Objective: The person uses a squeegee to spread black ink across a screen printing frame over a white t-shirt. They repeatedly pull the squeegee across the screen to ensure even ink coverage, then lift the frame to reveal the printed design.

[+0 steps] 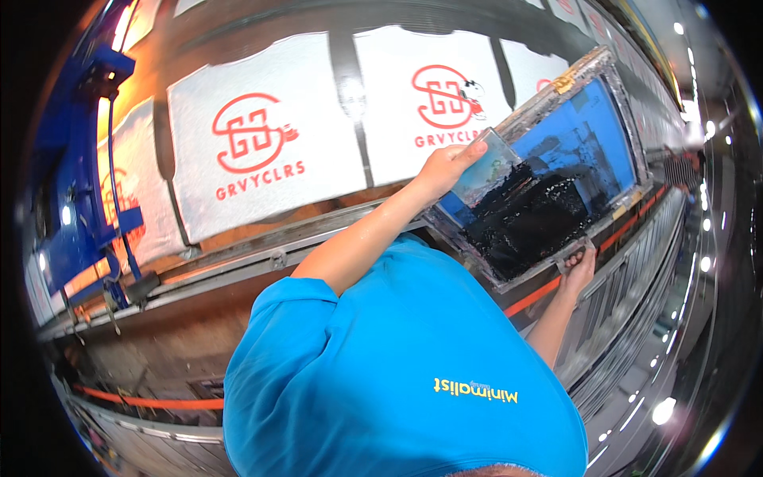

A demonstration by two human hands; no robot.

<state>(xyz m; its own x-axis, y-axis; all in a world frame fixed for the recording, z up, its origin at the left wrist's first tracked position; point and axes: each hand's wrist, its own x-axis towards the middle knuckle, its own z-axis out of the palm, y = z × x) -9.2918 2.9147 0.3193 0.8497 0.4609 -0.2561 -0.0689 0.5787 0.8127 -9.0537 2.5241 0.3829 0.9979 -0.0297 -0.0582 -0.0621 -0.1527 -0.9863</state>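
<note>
A screen-printing frame (pixel 628 119) with blue mesh is tilted in front of my body, and wet black ink (pixel 532 219) is pooled over its lower half. My left hand (pixel 449 169) is closed on a flat, greyish, see-through squeegee (pixel 486 168), the thumb along its top. Black ink marks the squeegee's lower edge, which lies over the mesh. At the frame's near right edge, my right hand (pixel 580 269) grips the rim with curled fingers. The frame's sides are stained and patched with tape.
White fabric pieces (pixel 318 87) with red prints lie in a row along the long printing table (pixel 350 87). A metal rail (pixel 278 258) runs along its near edge. Blue machinery (pixel 56 215) with a glowing orange light stands at the left. Stacked metal racks (pixel 636 278) stand at the right.
</note>
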